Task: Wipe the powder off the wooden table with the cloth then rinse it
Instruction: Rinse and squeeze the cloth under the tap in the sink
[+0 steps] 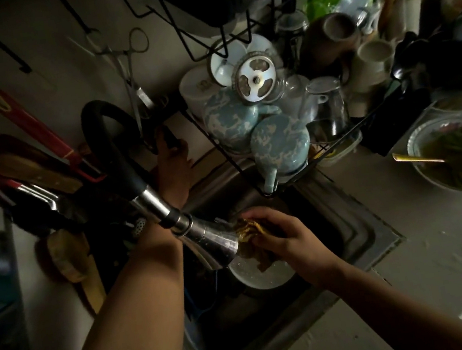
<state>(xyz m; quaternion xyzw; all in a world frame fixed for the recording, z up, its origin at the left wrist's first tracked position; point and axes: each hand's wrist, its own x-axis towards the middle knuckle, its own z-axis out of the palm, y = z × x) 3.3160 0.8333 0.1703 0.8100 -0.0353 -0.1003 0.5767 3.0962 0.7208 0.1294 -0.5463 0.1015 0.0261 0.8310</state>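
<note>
— Why are we holding the cloth (249, 230) up there instead of down in the basin?

— We are bunching it in our right hand (286, 236), fingers curled round it, right at the mouth of the spray head (213, 240) over the middle of the sink (358, 227). That way, we judge, the water will be hitting the cloth first and draining below, not onto the table (428, 254).

— And our left hand (171, 160)?

— We are reaching it past the faucet's neck to the sink's far edge, where the fingers are wrapping round a dark tap lever (166, 137), probably to set the flow. It is too dim to tell whether water is running.

— What is crowding us?

— A white plate (262, 275) is lying in the basin directly under the cloth, so the rinse water will be falling on it. The dish rack (280, 181), piled with cups and glasses, is overhanging the sink's far right corner, near our right hand. A bowl of greens (456, 158) is sitting on the table by its right edge, well apart. Hanging utensils (31, 160) are lining the wall beside our left forearm.
</note>
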